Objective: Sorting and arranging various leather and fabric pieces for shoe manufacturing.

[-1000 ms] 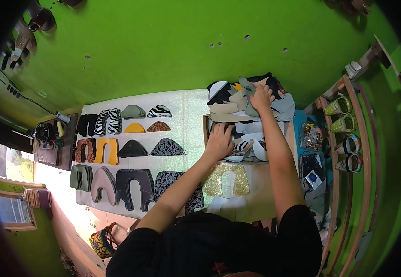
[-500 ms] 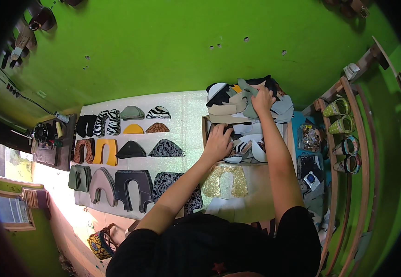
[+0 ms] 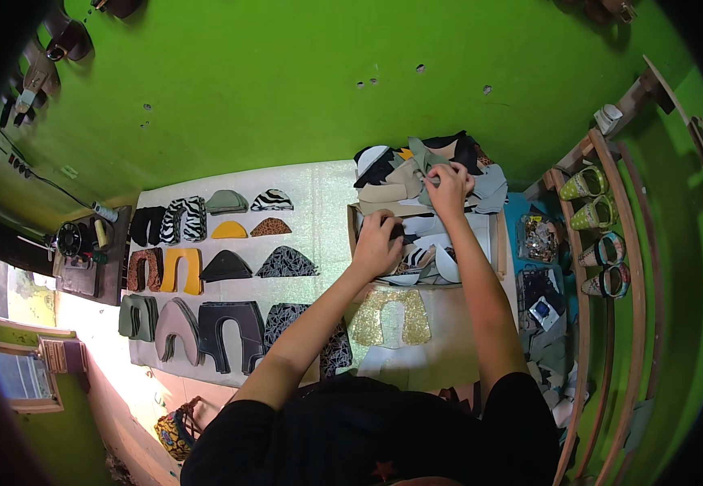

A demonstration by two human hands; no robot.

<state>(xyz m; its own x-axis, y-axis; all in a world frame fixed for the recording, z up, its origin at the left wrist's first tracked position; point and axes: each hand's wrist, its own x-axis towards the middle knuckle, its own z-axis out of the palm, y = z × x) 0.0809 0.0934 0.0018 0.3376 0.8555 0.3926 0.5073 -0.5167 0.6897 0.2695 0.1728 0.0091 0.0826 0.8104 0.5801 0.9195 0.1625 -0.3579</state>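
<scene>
A shallow box (image 3: 502,247) of cut sheet-material pieces stands at the right of the white-covered table. My left hand (image 3: 378,245) is at its left side, fingers curled down by a dark piece; what they grip is hidden. Behind the box's near part rises a heap of offcuts in grey, beige, black and white. My right hand (image 3: 450,190) reaches into that heap, fingers closed on a grey-green piece (image 3: 424,155). Zebra-print scraps (image 3: 416,257) and white pieces lie in the box between my hands. A glittery gold U-shaped piece (image 3: 392,317) lies just in front of the box.
Rows of U-shaped and half-round pieces, such as a yellow U-shape (image 3: 181,270), cover the table's left. A wooden rack (image 3: 613,202) with patterned sandals (image 3: 590,212) stands at right. Bagged items (image 3: 539,239) sit beside the box. A dark stand (image 3: 92,263) with spools is far left.
My right hand has shifted slightly left and nearer, with its fingers drawn together at the grey-green piece. My left hand stays at the box's left side. The whole view has shifted a little.
</scene>
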